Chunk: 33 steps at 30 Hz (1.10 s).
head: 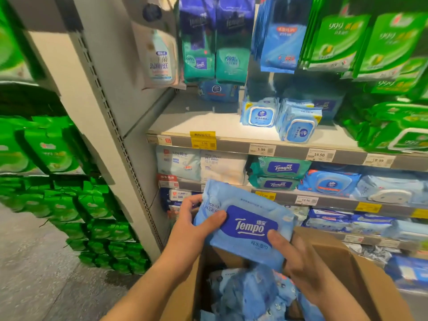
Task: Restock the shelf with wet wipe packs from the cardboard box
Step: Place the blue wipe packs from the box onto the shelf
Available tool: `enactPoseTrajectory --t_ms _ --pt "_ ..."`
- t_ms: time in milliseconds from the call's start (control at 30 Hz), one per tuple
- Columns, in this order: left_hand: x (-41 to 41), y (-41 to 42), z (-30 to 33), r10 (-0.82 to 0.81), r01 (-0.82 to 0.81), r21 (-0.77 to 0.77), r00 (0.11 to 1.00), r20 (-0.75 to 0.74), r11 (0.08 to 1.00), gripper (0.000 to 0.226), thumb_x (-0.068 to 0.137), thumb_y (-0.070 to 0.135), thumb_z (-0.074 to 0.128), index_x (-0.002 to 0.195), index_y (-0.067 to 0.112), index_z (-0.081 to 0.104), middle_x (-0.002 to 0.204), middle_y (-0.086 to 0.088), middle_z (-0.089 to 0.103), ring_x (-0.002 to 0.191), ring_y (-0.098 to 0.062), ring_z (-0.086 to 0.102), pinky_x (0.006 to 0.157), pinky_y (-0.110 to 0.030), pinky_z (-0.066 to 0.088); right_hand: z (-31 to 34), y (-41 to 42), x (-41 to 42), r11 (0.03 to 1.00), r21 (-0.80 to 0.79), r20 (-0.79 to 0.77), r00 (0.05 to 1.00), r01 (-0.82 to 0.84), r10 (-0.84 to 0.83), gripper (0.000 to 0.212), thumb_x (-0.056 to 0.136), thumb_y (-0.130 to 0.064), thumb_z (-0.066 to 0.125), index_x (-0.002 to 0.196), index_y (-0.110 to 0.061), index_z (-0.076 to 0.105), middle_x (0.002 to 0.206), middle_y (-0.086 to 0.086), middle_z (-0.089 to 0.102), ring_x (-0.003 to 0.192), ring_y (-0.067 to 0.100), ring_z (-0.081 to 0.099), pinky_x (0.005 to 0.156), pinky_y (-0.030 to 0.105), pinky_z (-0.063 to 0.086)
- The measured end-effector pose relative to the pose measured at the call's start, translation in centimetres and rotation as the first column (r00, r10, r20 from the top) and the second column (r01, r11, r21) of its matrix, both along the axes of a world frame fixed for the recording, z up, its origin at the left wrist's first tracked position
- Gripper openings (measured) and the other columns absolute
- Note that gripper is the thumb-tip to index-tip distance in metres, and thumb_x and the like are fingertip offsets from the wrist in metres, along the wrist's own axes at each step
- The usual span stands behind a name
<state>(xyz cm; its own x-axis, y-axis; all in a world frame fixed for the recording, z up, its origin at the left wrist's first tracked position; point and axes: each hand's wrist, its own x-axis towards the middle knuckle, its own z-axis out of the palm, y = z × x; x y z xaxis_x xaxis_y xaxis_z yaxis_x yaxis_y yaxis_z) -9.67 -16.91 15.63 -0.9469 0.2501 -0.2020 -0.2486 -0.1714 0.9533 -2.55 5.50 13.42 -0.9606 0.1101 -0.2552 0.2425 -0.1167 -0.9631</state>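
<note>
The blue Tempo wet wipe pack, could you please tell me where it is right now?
In the head view, the blue Tempo pack is low centre, held by the left hand and right hand just above the open cardboard box.

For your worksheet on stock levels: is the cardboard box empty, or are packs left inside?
Not empty. Blue packs lie inside the cardboard box, below the pack held above it.

Blue everywhere, green at the edges.
Light blue wet wipe pack with dark blue Tempo label; brown cardboard box; grey shelf; yellow price tag; bright green packs.
</note>
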Motion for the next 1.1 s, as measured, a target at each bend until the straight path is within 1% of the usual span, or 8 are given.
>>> enactPoseTrajectory --t_ms 100,233,400,633,700,767,967,1100 --pt "-1.8 -2.8 1.7 -0.037 0.037 0.025 0.999 -0.001 0.999 0.068 0.066 0.040 0.094 0.119 0.024 0.054 0.111 -0.005 0.076 0.098 -0.031 0.077 0.072 -0.039 0.061 1.9 -3.1 -1.9 0.992 -0.030 0.011 0.992 0.124 -0.124 0.055 0.069 -0.051 0.088 0.110 -0.019 0.070 0.102 0.006 0.079 0.098 0.028 0.075 0.093 0.049 0.055" --pt "-3.8 -5.6 3.3 -0.096 0.097 0.028 0.995 -0.034 0.995 0.066 0.072 0.039 0.090 0.123 0.025 0.051 0.116 -0.006 0.075 0.103 -0.030 0.075 0.081 -0.046 0.059 5.1 -6.7 -3.7 0.983 0.020 -0.068 0.982 0.180 -0.178 0.046 0.077 -0.049 0.074 0.112 -0.019 0.068 0.095 0.002 0.080 0.082 0.017 0.077 0.065 0.035 0.058" --pt "-5.0 -6.9 4.4 -0.116 0.120 0.067 0.991 -0.066 0.990 0.068 0.074 0.038 0.091 0.128 0.026 0.050 0.122 -0.006 0.073 0.104 -0.028 0.075 0.081 -0.043 0.060 7.3 -8.3 -3.6 0.979 0.040 -0.070 0.978 0.199 -0.195 0.048 0.085 -0.047 0.063 0.122 -0.017 0.067 0.107 0.004 0.079 0.100 0.023 0.075 0.091 0.043 0.058" --pt "-4.6 -4.4 5.8 -0.155 0.170 0.114 0.979 -0.129 0.979 0.060 0.072 0.038 0.078 0.124 0.026 0.051 0.106 0.000 0.078 0.096 -0.026 0.077 0.071 -0.034 0.062 9.5 -6.6 -2.7 0.939 0.182 -0.070 0.956 0.293 -0.285 0.029 0.094 -0.043 0.066 0.110 -0.019 0.070 0.094 -0.007 0.080 0.087 0.011 0.076 0.074 0.028 0.059" --pt "-4.2 -2.8 6.4 -0.161 0.178 0.114 0.977 -0.142 0.977 0.062 0.073 0.039 0.083 0.124 0.025 0.051 0.110 -0.002 0.077 0.097 -0.027 0.076 0.076 -0.039 0.062 9.7 -4.9 -2.0 0.931 0.191 -0.088 0.950 0.311 -0.300 0.022 0.098 -0.037 0.061 0.109 -0.020 0.070 0.092 -0.009 0.080 0.082 0.007 0.076 0.060 0.018 0.055" --pt "-3.7 -0.6 6.6 -0.151 0.170 0.115 0.975 -0.161 0.979 0.065 0.074 0.037 0.090 0.126 0.025 0.053 0.116 -0.002 0.076 0.101 -0.028 0.076 0.084 -0.047 0.062 10.4 -3.1 -1.1 0.922 0.211 -0.114 0.945 0.325 -0.307 0.019 0.098 -0.035 0.061 0.107 -0.021 0.071 0.094 -0.010 0.080 0.083 0.005 0.075 0.061 0.016 0.053" --pt "-2.3 7.8 6.8 -0.175 0.183 -0.003 0.936 -0.306 0.983 0.070 0.066 0.055 0.084 0.130 0.039 0.060 0.125 0.007 0.072 0.110 -0.019 0.073 0.092 -0.049 0.060 9.8 5.7 1.1 0.909 0.258 -0.224 0.936 0.327 -0.273 0.036 0.079 -0.023 0.087 0.111 -0.021 0.070 0.092 -0.018 0.078 0.081 -0.003 0.072 0.063 0.009 0.051" --pt "-2.0 14.1 6.4 -0.189 0.160 -0.110 0.914 -0.360 0.981 0.082 0.070 0.062 0.083 0.142 0.034 0.056 0.131 0.008 0.070 0.120 -0.015 0.067 0.103 -0.046 0.054 8.8 11.6 1.5 0.905 0.224 -0.267 0.916 0.361 -0.299 0.054 0.060 -0.027 0.080 0.111 -0.017 0.070 0.087 -0.012 0.079 0.077 0.000 0.073 0.062 0.014 0.054"
